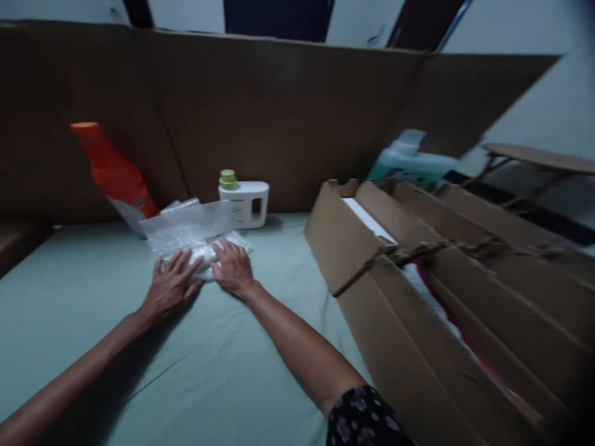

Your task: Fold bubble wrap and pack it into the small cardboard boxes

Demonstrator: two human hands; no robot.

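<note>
Two barriers hem in the pale green sheet (209,371): a tall cardboard wall (279,111) runs along its far edge, and a long open cardboard box (372,272) lies slantwise down its right side, flaps raised. Between them, the near and left parts of the sheet lie bare, leaving wide room around both forearms. Against the wall stand an orange bottle (114,170), leaning in the blurred view, and a white jug (244,201) with a green cap; a teal bottle (409,161) shows behind the box. The bundle of clear bubble wrap (190,235) rests on the sheet just in front of the orange bottle and the jug, well left of the box. The left hand (170,288) lies flat on the bundle's near left edge, fingers spread, closed round nothing. The right hand (233,267) lies palm down on its near right corner, fingers likewise open, pressing rather than gripping. Their fingertips nearly meet. The wrap perhaps holds something white, though blur leaves that uncertain.
</note>
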